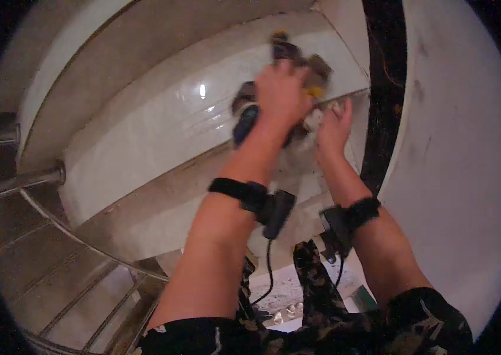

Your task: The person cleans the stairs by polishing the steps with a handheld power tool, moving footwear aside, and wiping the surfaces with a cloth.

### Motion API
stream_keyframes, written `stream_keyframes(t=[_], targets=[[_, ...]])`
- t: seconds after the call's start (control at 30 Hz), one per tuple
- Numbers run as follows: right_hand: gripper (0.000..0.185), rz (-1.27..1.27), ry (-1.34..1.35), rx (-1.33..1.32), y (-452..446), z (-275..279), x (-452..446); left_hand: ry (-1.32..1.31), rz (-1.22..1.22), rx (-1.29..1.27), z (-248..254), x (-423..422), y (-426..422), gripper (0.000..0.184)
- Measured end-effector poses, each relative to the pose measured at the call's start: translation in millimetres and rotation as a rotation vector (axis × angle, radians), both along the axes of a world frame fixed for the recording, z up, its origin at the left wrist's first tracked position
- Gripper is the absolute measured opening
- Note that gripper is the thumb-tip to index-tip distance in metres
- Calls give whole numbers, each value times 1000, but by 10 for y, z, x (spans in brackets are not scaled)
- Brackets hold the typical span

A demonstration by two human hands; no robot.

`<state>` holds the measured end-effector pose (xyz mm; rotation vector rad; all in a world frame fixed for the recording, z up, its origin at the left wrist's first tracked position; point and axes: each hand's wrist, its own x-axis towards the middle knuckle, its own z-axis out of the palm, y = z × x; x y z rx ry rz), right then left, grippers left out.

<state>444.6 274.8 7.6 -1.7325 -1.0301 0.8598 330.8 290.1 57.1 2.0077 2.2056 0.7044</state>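
Reaching grips: the left grip (pixel 283 94) is at 12 o'clock, over the dark things (pixel 244 100); the right grip (pixel 334 127) is at 1 o'clock, beside a small pale thing (pixel 315 120).
Left grip state: fingers bend downward onto the pile, but blur hides them, so I cannot tell if it is closed on something.
Right grip state: one finger points up; if it holds the pale thing, I cannot tell.
Dark things: a blurred pile around the left grip, with yellow parts at its top and right; what they are is not clear.
Surface: a pale, glossy step (pixel 144 136), broad and curved, with bright light spots at 11 o'clock and brown dirt along the edge.
Railing: metal tubes (pixel 43 176) at 9 o'clock, with thin bars going down to 7 o'clock.
Wall: a smooth pale wall (pixel 457 148) fills 3 o'clock; a dark strip (pixel 383 89) runs along it at 1 o'clock.
Forearms: each one wears a black strap with a device and a cable.
Clothing: dark patterned trousers (pixel 321 284) at 6 o'clock.
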Motion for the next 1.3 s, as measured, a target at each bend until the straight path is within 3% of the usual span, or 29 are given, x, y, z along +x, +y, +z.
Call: stream_keyframes(t=[0.03,0.13,0.23,0.3,0.37,0.4,0.43,0.5,0.53,0.6,0.63,0.67,0.7,0.73,0.77,0.8,0.93,1.03,1.17,1.23,1.3], targets=[[52,82,320,-3,-185,74,203,-21,-61,9,39,275,-37,44],[44,141,367,-110,-416,50,900,55,-175,126,-110,892,-71,44],[36,47,522,-171,-523,-93,1359,-37,-253,-2,-109,1199,-425,42],[34,115,563,-197,-582,-11,1483,-354,-123,41,-87,1093,-706,43],[34,198,469,-163,-619,-69,1605,-465,27,96,10,838,-931,43],[34,287,365,-140,-613,-82,1643,-596,72,-31,336,623,-1063,46],[34,307,370,-99,-586,13,1580,-565,125,44,398,375,-1164,49],[35,369,274,24,-390,368,1364,-740,323,178,674,-111,-1396,48],[37,436,175,128,-261,526,1255,-791,381,290,599,-478,-1498,47],[42,540,277,261,179,736,985,-820,477,322,622,-1088,-1602,48],[43,563,115,345,414,729,834,-819,481,324,513,-1396,-1648,48],[44,583,-51,430,604,725,714,-648,509,232,333,-1681,-1667,47],[44,593,-56,430,751,668,611,-479,538,137,224,-1829,-1649,47],[46,672,-519,397,836,589,482,-492,546,138,213,-1751,-1612,47],[47,725,-983,351,891,499,387,-115,729,30,147,-1615,-1555,47],[47,732,-998,354,877,509,272,266,894,-85,101,-1526,-1510,48],[46,1284,-988,419,141,632,-315,294,851,-84,16,-1514,-1521,50],[43,1215,-900,597,142,453,-549,285,838,-69,13,-1534,-1538,49],[42,912,-1062,356,1158,398,-279,278,816,-36,-17,-1602,-1504,49],[41,647,-1204,716,1781,94,76,263,829,-62,-20,-1591,-1496,49],[38,719,-826,529,2135,169,70,252,856,-86,-22,-1615,-1498,49]])
